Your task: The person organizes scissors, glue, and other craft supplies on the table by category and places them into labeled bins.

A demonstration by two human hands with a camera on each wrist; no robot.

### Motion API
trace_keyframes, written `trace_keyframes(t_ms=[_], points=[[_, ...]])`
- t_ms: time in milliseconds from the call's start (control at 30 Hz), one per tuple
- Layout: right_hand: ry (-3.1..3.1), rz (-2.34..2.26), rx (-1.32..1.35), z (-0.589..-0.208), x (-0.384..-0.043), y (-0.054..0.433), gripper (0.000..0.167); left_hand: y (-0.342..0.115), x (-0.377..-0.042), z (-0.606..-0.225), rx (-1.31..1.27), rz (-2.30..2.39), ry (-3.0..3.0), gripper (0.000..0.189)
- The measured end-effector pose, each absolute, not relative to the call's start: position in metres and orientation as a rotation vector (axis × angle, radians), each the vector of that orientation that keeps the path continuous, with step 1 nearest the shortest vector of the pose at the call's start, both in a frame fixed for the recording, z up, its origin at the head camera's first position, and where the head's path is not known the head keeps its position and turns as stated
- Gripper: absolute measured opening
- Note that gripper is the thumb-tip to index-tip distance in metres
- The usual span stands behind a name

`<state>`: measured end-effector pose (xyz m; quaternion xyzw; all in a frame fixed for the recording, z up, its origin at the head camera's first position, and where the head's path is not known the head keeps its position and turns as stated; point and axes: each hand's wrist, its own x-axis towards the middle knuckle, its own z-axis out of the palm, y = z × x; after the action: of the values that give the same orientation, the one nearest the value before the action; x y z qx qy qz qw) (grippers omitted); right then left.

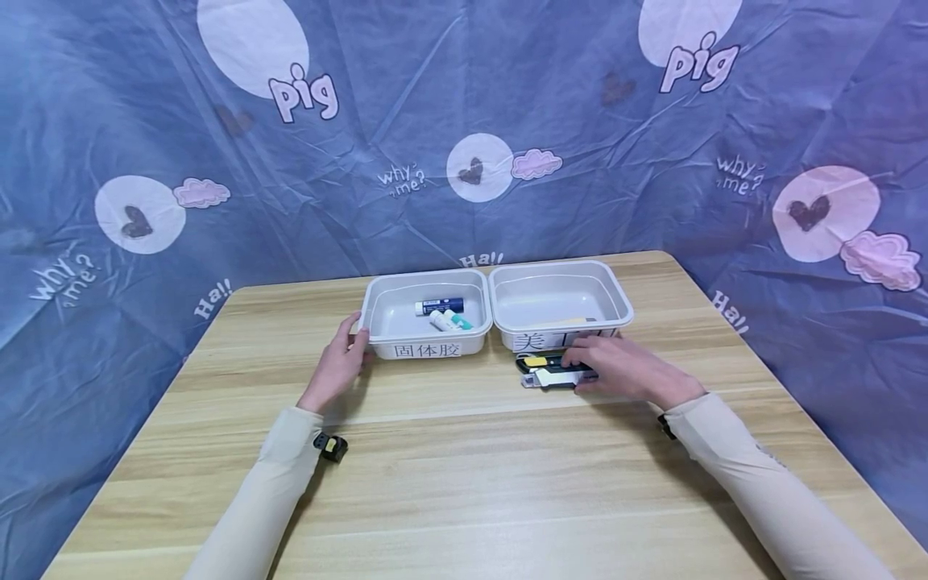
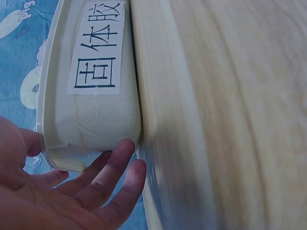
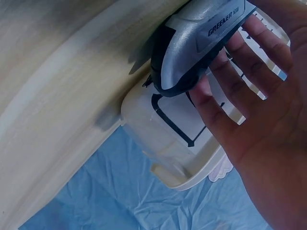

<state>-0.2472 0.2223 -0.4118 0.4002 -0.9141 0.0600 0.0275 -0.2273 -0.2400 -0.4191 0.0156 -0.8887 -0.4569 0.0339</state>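
My left hand [image 1: 342,362] rests its fingers against the left end of a white plastic box [image 2: 91,120], thumb by the rim. Inside this box, in the head view, lie a dark blue glue stick [image 1: 442,306] and smaller white and green glue sticks [image 1: 451,321]. In front of a second white box [image 1: 500,322], my right hand [image 1: 623,366] grips two utility knives side by side: a black one with a yellow slider [image 1: 536,362] and a silver-grey one [image 3: 196,43]. The fingers partly cover both knives and the second box's label.
The two boxes stand side by side near the back edge of the wooden table [image 1: 449,475]. A pale, thin item [image 1: 569,322] lies in the right box. Blue printed cloth [image 1: 406,105] hangs behind the table and along its sides.
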Motion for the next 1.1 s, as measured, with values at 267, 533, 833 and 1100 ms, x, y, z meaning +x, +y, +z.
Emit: trace_keyframes(t_ms=[267, 533, 833, 1100], points=[[-2.779, 0.168, 1.267, -0.413, -0.247, 0.222, 0.036, -0.240, -0.227, -0.418, 0.043, -1.422, -2.736, 0.059], [-2.758, 0.181, 1.278, -0.411, -0.244, 0.220, 0.032, -0.240, -0.227, -0.419, 0.041, -1.422, -2.743, 0.060], [-2.734, 0.215, 1.287, -0.406, -0.243, 0.220, 0.037, -0.239, -0.226, -0.417, 0.036, -1.415, -2.744, 0.060], [-2.638, 0.219, 1.332, -0.398, -0.243, 0.214, 0.030, -0.239, -0.227, -0.417, 0.035, -1.412, -2.747, 0.061]])
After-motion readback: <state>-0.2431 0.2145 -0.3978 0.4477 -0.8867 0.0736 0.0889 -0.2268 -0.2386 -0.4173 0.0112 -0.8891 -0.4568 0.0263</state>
